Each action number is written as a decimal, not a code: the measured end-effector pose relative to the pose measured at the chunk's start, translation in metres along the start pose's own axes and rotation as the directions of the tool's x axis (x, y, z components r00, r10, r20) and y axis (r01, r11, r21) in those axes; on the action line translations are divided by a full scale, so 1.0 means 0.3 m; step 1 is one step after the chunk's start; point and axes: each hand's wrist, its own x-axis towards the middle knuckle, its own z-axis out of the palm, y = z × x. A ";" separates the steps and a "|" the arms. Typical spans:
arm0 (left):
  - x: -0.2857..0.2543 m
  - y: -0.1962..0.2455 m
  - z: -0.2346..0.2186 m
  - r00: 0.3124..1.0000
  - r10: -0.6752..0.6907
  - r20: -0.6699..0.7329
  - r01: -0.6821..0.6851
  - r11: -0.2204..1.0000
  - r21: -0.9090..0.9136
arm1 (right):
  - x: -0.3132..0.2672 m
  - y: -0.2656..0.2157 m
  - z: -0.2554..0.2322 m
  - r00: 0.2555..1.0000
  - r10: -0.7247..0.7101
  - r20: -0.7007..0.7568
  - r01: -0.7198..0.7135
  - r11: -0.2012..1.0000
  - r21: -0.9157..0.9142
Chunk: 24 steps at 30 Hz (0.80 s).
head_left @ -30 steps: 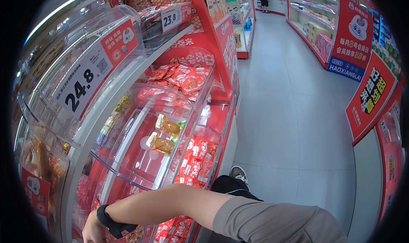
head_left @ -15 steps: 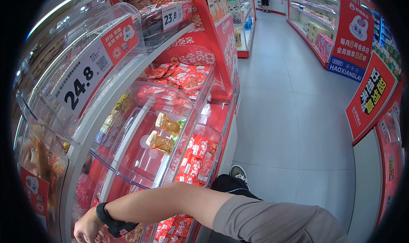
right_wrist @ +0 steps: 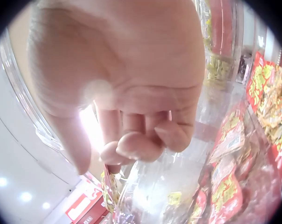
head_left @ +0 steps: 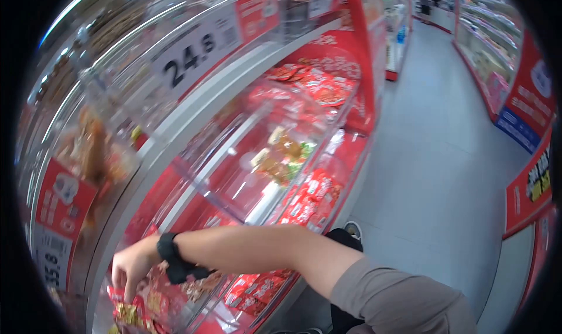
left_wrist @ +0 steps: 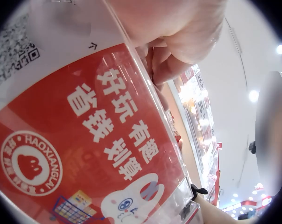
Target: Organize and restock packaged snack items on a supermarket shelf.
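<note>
My right hand (head_left: 132, 266) reaches down over a bin at the lower left of the head view, its fingers just above or against red and gold packets (head_left: 130, 313); contact is unclear. In the right wrist view the fingers of that hand (right_wrist: 127, 93) bend loosely, the thumb stands apart, and no held thing shows. A packet (right_wrist: 109, 189) is below the fingertips. Only the left wrist view has my left hand (left_wrist: 173, 32), its fingers bent beside the edge of a clear holder with a red price card (left_wrist: 85, 121); whether they grip anything is hidden.
Clear bins with red packets (head_left: 313, 196) and two amber-coloured packs (head_left: 272, 165) lie above my right forearm. A white shelf edge (head_left: 205, 103) carries a 24.8 price card (head_left: 196, 56). The aisle floor (head_left: 418, 176) runs up the right side, with people far off.
The head view has swung left and down, so shelves and aisle shift rightward. My right hand's fingers now point down at red and gold packets that were outside the picture before.
</note>
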 end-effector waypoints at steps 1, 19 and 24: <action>0.017 0.014 0.087 0.977 -0.042 -0.209 -0.003 0.977 -0.214 | 0.015 0.029 -0.015 1.000 0.011 0.008 -0.010 0.990 -0.140; -0.001 0.092 0.113 0.950 0.178 0.256 -0.188 0.982 0.016 | -0.027 -0.013 -0.035 0.897 0.391 -0.204 -0.416 0.904 -0.096; 0.023 0.066 0.062 0.868 0.203 0.454 -0.294 0.945 0.140 | -0.008 -0.035 0.025 0.970 0.240 0.026 -0.238 0.970 -0.057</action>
